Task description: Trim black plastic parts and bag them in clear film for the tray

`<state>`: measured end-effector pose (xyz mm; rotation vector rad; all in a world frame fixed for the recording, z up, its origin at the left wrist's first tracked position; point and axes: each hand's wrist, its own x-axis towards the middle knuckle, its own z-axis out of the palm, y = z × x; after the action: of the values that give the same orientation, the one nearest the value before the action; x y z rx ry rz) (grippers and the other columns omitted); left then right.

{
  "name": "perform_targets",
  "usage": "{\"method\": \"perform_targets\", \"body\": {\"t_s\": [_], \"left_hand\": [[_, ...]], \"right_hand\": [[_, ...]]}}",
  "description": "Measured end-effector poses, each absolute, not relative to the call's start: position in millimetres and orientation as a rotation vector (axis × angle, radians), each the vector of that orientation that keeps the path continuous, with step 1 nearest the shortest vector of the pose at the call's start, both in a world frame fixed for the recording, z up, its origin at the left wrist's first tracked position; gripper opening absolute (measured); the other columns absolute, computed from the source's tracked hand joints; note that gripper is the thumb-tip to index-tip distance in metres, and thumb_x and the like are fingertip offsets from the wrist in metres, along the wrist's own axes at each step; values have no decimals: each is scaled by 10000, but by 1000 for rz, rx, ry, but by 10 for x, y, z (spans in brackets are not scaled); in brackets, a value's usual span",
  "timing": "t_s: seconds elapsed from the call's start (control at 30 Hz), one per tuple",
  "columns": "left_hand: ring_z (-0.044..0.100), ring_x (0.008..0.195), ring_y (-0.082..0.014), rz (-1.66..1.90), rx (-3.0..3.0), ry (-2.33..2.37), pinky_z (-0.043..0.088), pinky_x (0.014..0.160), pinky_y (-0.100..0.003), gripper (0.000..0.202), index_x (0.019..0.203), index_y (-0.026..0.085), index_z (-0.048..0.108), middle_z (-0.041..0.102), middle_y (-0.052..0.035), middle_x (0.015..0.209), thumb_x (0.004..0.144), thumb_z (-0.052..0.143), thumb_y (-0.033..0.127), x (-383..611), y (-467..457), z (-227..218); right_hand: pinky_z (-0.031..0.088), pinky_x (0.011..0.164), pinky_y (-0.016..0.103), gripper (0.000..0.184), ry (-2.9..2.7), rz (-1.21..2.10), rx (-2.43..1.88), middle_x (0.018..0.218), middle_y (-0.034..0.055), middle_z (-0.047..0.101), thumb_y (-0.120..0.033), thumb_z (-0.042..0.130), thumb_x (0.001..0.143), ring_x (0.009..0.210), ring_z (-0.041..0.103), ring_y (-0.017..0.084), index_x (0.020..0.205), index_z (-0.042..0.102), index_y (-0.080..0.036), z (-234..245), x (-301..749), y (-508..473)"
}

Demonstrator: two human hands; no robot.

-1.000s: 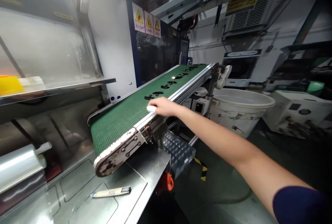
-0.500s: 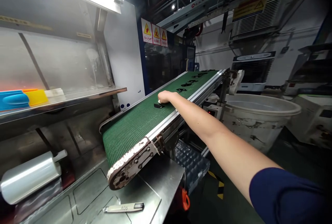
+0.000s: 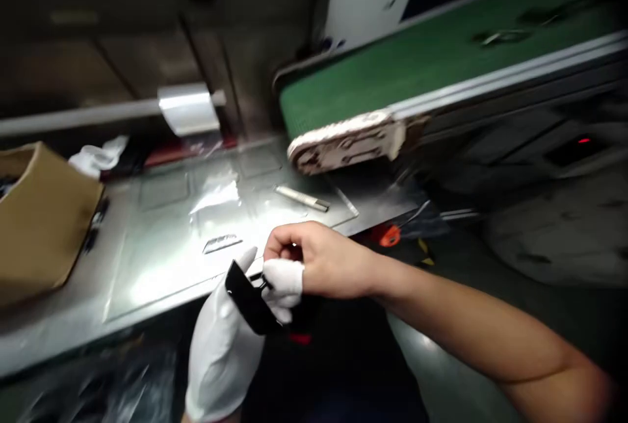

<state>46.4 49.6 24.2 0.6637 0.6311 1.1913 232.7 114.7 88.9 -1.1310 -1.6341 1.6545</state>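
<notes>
A thin, glossy black plastic part [image 3: 251,305] is held low in front of me, tilted over the table's front edge. My left hand [image 3: 220,351], in a white glove, is closed on its left side. My right hand [image 3: 324,256], bare on the back with white coverings on some fingers, pinches a small dark bit projecting from the part's right edge. Its fingertips are partly hidden. On the table beyond my hands lies a flat dark strip [image 3: 222,243]. Further back is a pale cutter knife [image 3: 301,197].
The green conveyor belt [image 3: 363,86] slopes up to the right, carrying blurred black parts [image 3: 503,37]. Its rusty white end bracket [image 3: 343,142] overhangs the metal table [image 3: 147,246]. A cardboard box [image 3: 53,227] stands at left; a film roll [image 3: 189,109] lies behind. An orange handle [image 3: 390,235] hangs nearby.
My right hand has come back from the conveyor to in front of my body. My gloved left hand has entered view, and both hands now hold a black part. The view has turned down and left.
</notes>
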Motion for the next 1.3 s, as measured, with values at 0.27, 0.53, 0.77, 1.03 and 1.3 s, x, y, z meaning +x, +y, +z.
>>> {"method": "perform_targets", "body": {"t_s": [0.27,0.53,0.77,1.03,1.3], "left_hand": [[739,677,-167,1181,412,586,533,491,-175,393,1277,278,671,785,-35,847,929,687,460,333,146,-21],[752,709,-169,1149,411,540,543,497,-175,408,1327,296,648,798,-35,894,955,650,463,279,70,-113],[758,714,-189,1128,432,520,545,487,-190,417,1338,315,638,799,-46,907,955,643,479,290,58,-156],[765,740,-181,1120,453,474,564,508,-186,403,1375,292,609,804,-57,937,1000,577,437,265,40,-178],[749,638,-175,1092,283,644,556,488,-179,544,957,150,772,798,-107,844,896,614,667,335,37,-256]], "right_hand": [[453,621,244,183,-1560,1846,-1161,766,-16,611,-361,665,855,675,541,135,817,631,-185,316,2034,924],[477,635,231,186,-1580,1882,-1110,812,-9,656,-340,631,934,718,603,137,886,684,-169,310,2047,839],[506,660,238,219,-1549,1963,-1001,812,-2,681,-343,621,968,739,635,148,878,710,-165,290,2109,814],[520,684,218,166,-1516,1985,-955,830,-8,695,-280,641,972,754,645,130,919,740,-158,261,2125,797],[574,854,278,196,-1903,1137,-628,1073,58,760,-202,657,994,975,716,175,1169,745,-190,154,2213,799]]}}
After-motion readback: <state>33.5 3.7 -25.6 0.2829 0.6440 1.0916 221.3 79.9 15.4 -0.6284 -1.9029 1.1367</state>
